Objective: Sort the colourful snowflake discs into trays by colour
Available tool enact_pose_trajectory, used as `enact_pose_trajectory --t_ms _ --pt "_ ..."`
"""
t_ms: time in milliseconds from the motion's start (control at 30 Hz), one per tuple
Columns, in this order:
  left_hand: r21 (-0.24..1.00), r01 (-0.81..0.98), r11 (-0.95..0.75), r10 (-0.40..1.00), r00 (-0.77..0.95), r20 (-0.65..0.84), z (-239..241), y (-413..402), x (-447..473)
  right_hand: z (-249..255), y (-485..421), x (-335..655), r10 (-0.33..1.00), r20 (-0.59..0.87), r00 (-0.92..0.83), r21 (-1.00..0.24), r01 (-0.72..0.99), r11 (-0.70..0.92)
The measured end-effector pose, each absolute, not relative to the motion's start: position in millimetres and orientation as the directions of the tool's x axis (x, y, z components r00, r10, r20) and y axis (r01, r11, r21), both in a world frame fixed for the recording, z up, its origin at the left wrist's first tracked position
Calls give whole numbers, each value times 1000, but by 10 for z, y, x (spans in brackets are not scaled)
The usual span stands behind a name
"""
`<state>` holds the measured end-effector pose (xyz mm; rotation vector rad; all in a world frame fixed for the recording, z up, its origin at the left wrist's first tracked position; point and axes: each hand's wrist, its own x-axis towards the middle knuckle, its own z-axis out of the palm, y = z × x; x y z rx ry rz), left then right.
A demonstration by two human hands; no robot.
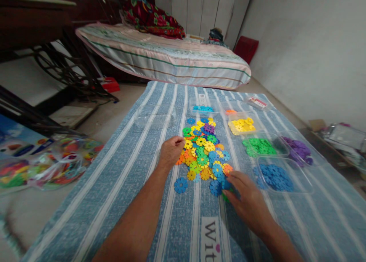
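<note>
A mixed pile of plastic flower-shaped building discs [201, 151] lies in the middle of the cloth, in yellow, green, blue, orange and purple. My left hand [171, 151] is at the pile's left edge, fingers pinched together; whatever is between them is hidden. At the lower right of the pile, my right hand [247, 195] has thumb and fingers closed around a blue flower-shaped disc [225, 184]. Under its thumb shows part of a green disc [225, 197]. One loose blue disc [180, 185] lies apart, below my left hand.
Clear plastic boxes on the right hold sorted discs: yellow [243, 125], green [260, 146], purple [297, 150], blue [276, 177] and light blue [203, 108]. A clear container [156, 119] stands at the left. Bags of colourful pieces [51, 163] sit on the floor; a bed [171, 58] stands behind.
</note>
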<state>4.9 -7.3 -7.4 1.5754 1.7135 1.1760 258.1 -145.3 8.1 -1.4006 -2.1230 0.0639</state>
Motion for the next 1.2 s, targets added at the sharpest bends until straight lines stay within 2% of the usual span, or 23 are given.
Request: enact_pose_trajectory --t_ms 400,700,1033,1200 --pt "854 517 -52 967 -188 172 -54 -78 58 52 -1450 2570 858 440 -266 -393 802 450" --pt "792 605 -79 954 -184 236 2 -123 97 75 -1440 2526 874 413 -256 -426 794 434" --pt "608 755 -244 916 -25 400 -35 -126 127 53 -1433 2539 878 398 -265 -428 793 434" --pt "494 827 -270 925 81 371 -72 -125 159 54 -1421 2542 889 378 -260 -444 791 421"
